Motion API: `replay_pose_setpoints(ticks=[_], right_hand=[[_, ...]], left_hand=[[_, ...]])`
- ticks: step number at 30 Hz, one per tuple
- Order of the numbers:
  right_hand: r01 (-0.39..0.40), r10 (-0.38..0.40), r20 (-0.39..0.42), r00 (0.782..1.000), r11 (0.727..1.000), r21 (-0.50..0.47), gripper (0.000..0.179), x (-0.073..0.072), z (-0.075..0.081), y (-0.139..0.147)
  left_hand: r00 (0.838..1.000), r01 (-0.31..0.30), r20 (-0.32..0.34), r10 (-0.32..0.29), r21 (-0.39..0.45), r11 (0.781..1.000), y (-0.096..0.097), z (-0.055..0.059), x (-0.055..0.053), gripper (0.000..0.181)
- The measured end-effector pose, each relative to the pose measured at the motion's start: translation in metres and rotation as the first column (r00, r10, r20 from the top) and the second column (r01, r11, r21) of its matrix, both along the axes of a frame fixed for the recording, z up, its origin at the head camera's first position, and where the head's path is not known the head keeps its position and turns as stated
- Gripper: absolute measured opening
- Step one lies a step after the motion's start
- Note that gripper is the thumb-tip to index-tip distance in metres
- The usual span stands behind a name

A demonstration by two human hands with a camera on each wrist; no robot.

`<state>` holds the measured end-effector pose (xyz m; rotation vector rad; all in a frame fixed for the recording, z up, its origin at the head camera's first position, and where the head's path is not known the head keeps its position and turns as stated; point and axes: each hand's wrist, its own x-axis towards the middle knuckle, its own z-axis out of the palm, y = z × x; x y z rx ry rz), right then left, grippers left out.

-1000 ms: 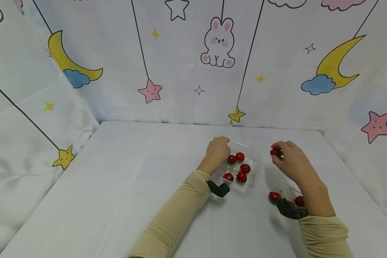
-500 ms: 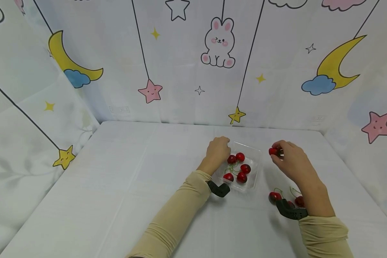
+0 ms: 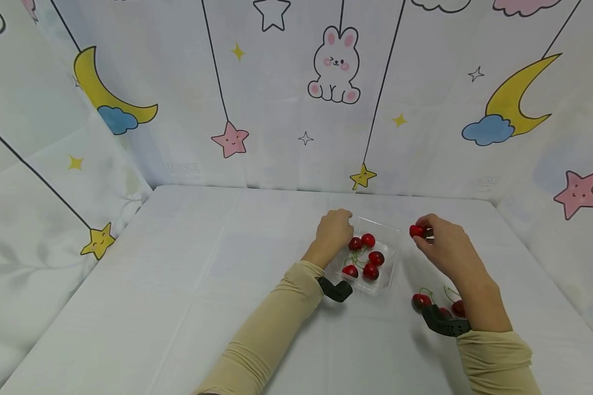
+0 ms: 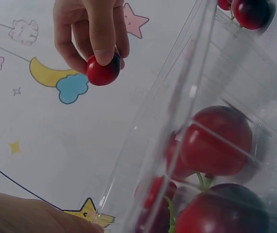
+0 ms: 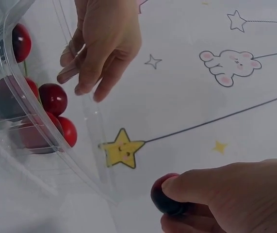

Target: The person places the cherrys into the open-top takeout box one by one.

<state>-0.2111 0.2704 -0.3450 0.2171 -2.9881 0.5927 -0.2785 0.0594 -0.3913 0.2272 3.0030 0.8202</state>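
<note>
My right hand [image 3: 447,244] pinches a dark red cherry [image 3: 417,231] between thumb and fingers, above the table to the right of a clear plastic box [image 3: 394,263]. The right wrist view shows the thumb lying across that cherry [image 5: 163,196]. My left hand [image 3: 335,230] holds the box at its far left rim, and in the right wrist view the left fingers [image 5: 99,73] straddle the clear edge. Several cherries [image 3: 370,271] with green stems lie inside the box. How firmly the left fingers grip is hard to see.
Several more cherries [image 3: 421,302] lie on the white table [image 3: 178,307] beneath my right wrist, partly covered by the black wrist mount [image 3: 445,323]. A printed cloth backdrop [image 3: 277,99] rises behind the table's far edge.
My right hand has shifted slightly left toward the box with the cherry, which now shows more beyond the fingertips. My left hand and the box stay put.
</note>
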Motion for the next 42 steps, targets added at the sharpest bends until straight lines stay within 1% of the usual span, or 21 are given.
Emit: replay_pose_setpoints(ticks=[5, 9, 12, 16, 24, 30, 34, 42], right_hand=[[-0.012, 0.012, -0.015, 1.0, 1.0, -0.004, 0.041, -0.0005, -0.0014, -0.0002], [-0.023, 0.024, -0.029, 0.999, 1.0, 0.01, 0.048, -0.0004, -0.0023, -0.0005], [-0.03, 0.031, -0.037, 0.999, 0.999, 0.023, 0.05, 0.0, -0.0024, -0.0012], [-0.036, 0.038, -0.045, 0.998, 0.999, 0.037, 0.049, 0.0007, -0.0024, -0.0029], [-0.057, 0.059, -0.066, 0.996, 0.998, 0.035, 0.038, 0.0004, -0.0036, -0.0049], [-0.053, 0.055, -0.044, 0.998, 0.998, 0.031, 0.038, 0.0004, -0.004, -0.0058], [-0.054, 0.055, -0.04, 0.998, 0.998, 0.037, 0.039, 0.0007, -0.0041, -0.006], [-0.054, 0.055, -0.029, 0.998, 0.998, 0.042, 0.039, 0.0001, -0.0034, -0.007]], left_hand=[[1.0, 0.002, 0.0, -0.002, -0.001, 1.0, 0.0003, 0.0001, 0.0, 0.035], [1.0, -0.001, 0.003, 0.001, 0.005, 1.0, 0.0007, -0.0011, -0.0007, 0.034], [1.0, -0.003, 0.003, 0.003, 0.002, 1.0, 0.001, -0.0012, -0.0007, 0.035], [1.0, -0.003, -0.001, 0.003, 0.001, 1.0, 0.0008, 0.0002, 0.0005, 0.035], [1.0, -0.007, 0.001, 0.007, -0.006, 1.0, 0.001, 0.0003, 0.0002, 0.034], [1.0, -0.005, 0.001, 0.005, -0.012, 1.0, 0.0012, -0.0008, -0.0007, 0.035], [1.0, -0.003, -0.002, 0.003, -0.004, 1.0, 0.0009, -0.0003, -0.0004, 0.034], [1.0, -0.006, -0.001, 0.006, -0.016, 1.0, 0.0012, 0.0011, 0.0, 0.035]])
